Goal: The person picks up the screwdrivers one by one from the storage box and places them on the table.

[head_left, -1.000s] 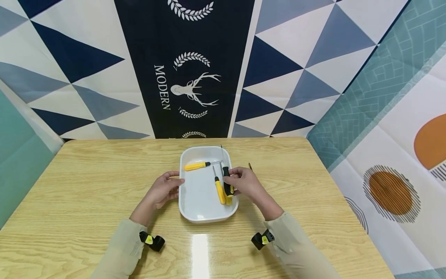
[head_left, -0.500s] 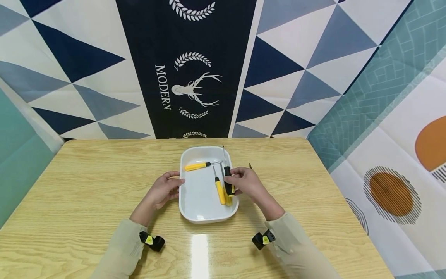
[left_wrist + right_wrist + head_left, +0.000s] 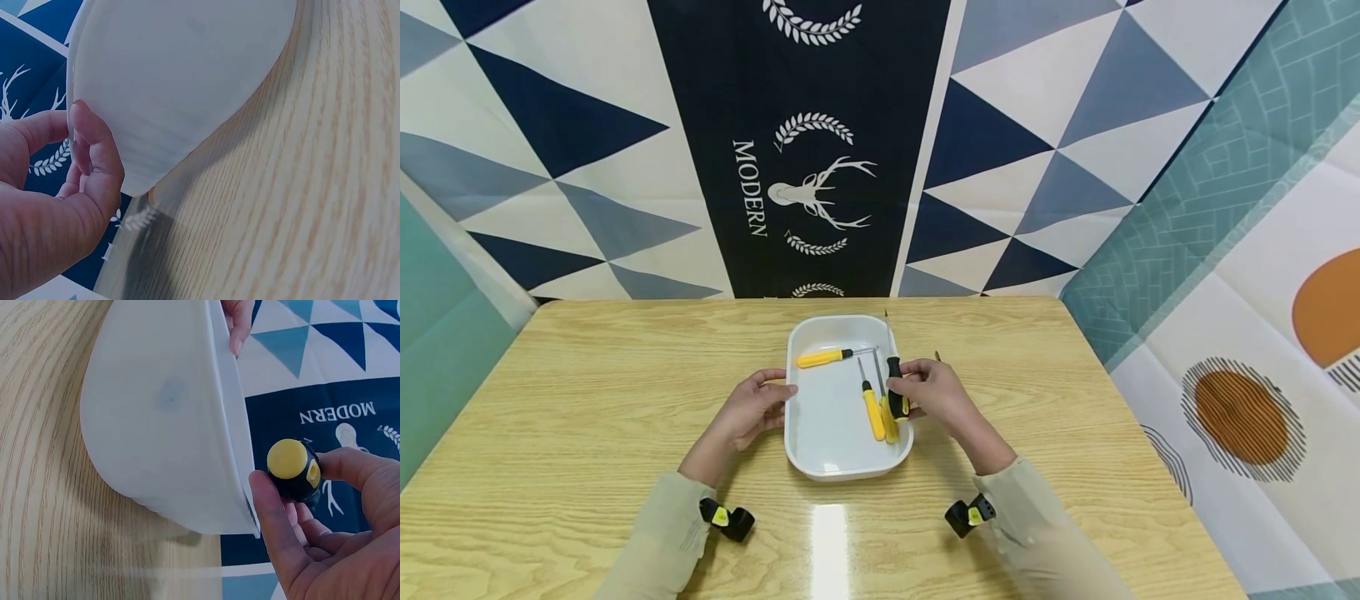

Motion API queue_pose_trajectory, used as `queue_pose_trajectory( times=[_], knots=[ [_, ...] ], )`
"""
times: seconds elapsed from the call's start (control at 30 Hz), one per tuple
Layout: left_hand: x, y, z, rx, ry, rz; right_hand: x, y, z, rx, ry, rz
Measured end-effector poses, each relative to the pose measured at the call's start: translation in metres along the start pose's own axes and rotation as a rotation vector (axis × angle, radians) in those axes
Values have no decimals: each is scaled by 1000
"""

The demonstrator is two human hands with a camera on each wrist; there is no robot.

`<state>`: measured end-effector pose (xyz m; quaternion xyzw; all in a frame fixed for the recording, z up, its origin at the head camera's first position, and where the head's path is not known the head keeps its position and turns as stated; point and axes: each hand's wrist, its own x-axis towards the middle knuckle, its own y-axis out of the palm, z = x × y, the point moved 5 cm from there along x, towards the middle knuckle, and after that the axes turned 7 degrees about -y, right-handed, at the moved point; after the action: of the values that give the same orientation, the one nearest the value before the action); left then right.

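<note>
In the head view my right hand (image 3: 938, 393) holds a black screwdriver (image 3: 895, 388) by its handle, over the right rim of a white plastic tray (image 3: 848, 476). The shank points away from me. Seen from the right wrist, the screwdriver's yellow butt end (image 3: 287, 459) faces the camera, between thumb and fingers. My left hand (image 3: 758, 408) grips the tray's left rim, thumb inside and fingers outside; the left wrist view shows this left hand (image 3: 81, 181) at the tray wall. Inside the tray lie a yellow screwdriver (image 3: 822, 358) near the far end and two more, one yellow screwdriver (image 3: 873, 412) beside another (image 3: 890, 423).
The tray stands on a wood-grain table (image 3: 625, 392). Behind my right hand a small dark tip (image 3: 937, 356) shows; the rest of it is hidden. A patterned cloth (image 3: 820, 150) hangs beyond the table's far edge.
My right hand and the black screwdriver have shifted slightly right, uncovering more of the yellow screwdriver beneath. My left hand and the tray stay where they were.
</note>
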<state>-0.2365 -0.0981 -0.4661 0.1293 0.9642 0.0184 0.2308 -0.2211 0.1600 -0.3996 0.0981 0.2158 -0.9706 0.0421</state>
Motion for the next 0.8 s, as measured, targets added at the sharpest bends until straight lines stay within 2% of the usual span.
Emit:
queue_pose_trajectory(
  times=[0.8],
  knots=[
    [0, -1, 0, -3, 4, 3, -3, -12, -2, -7, 5, -17]
  ],
)
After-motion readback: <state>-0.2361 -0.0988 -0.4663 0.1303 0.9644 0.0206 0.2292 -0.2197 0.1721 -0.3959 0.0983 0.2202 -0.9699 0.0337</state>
